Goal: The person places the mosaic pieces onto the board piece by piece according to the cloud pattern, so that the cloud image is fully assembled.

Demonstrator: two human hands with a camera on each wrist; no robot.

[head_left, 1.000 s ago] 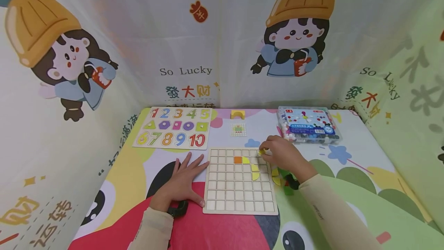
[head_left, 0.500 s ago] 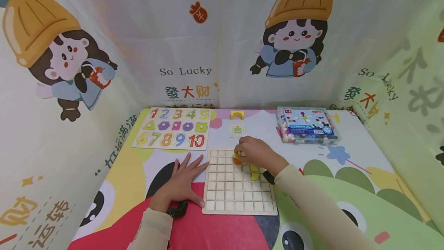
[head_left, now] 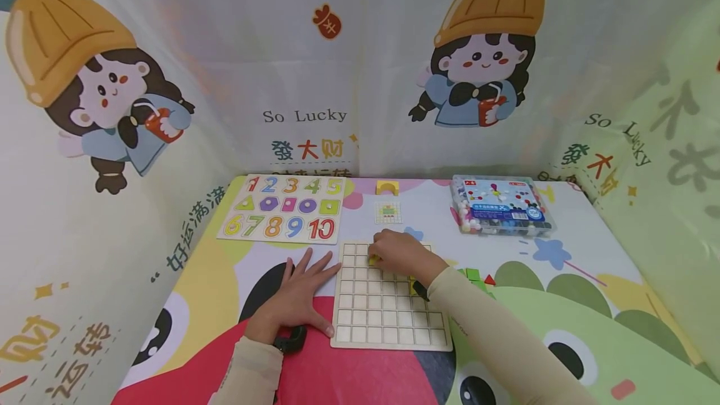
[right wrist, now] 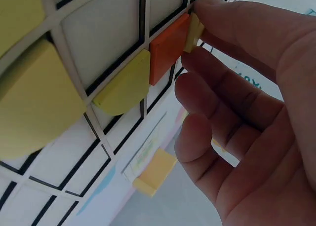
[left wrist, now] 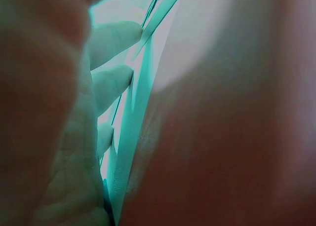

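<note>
A wooden grid board (head_left: pixel 360 317) lies on the table. My left hand (head_left: pixel 298 295) is spread flat at its left edge, thumb at the lower left corner. Over the upper rows my right hand (head_left: pixel 402 252) pinches a small yellow block (right wrist: pixel 194 32) between thumb and fingers, right beside an orange square block (right wrist: pixel 169 48). On the orange block's other side sits a yellow quarter-circle block (right wrist: pixel 126 88) in its cell. Another yellow block (right wrist: pixel 42 100) appears closer in the right wrist view. In the head view the right hand covers the orange block.
Behind the board are a grid pattern card (head_left: pixel 388 212) and a yellow arch block (head_left: pixel 387 188). A number puzzle board (head_left: pixel 281 208) lies back left, a clear plastic box (head_left: pixel 502 205) back right. Green blocks (head_left: pixel 472 274) and a red triangle block (head_left: pixel 490 279) lie beyond the right forearm.
My right hand has carried the yellow block leftward from the board's upper right edge, past the orange block to its left side. My left hand has stayed in place.
</note>
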